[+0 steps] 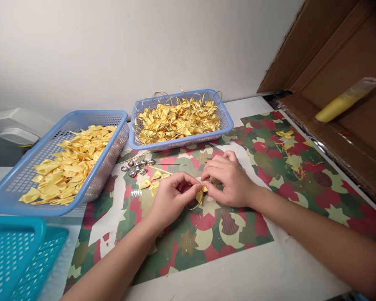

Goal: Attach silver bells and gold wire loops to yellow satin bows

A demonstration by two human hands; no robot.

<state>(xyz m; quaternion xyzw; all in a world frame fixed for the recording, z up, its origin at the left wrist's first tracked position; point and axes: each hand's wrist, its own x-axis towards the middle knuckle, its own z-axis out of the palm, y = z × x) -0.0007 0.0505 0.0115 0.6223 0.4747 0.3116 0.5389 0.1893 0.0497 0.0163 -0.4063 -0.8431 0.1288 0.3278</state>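
Observation:
Both hands meet over the patterned paper (203,242), fingertips nearly touching. Between them is a small yellow ribbon bow (201,195) with a loop of thin gold cord hanging below it. My left hand (175,193) pinches at the bow's upper left. From the right, my right hand (227,179) grips the bow between thumb and fingers. The exact hold is partly hidden by the fingertips. Just left of my left hand lie a few loose yellow bows (150,184), with a cluster of shiny silver bells or beads (136,168) behind them.
A blue basket of plain yellow bows (100,184) stands at left. Another blue basket (181,144) at the back holds bows with gold cords. Teal baskets (40,228) sit front left. At right are thread scraps (296,165), a cardboard box (338,50) and a yellow-filled tube (341,104).

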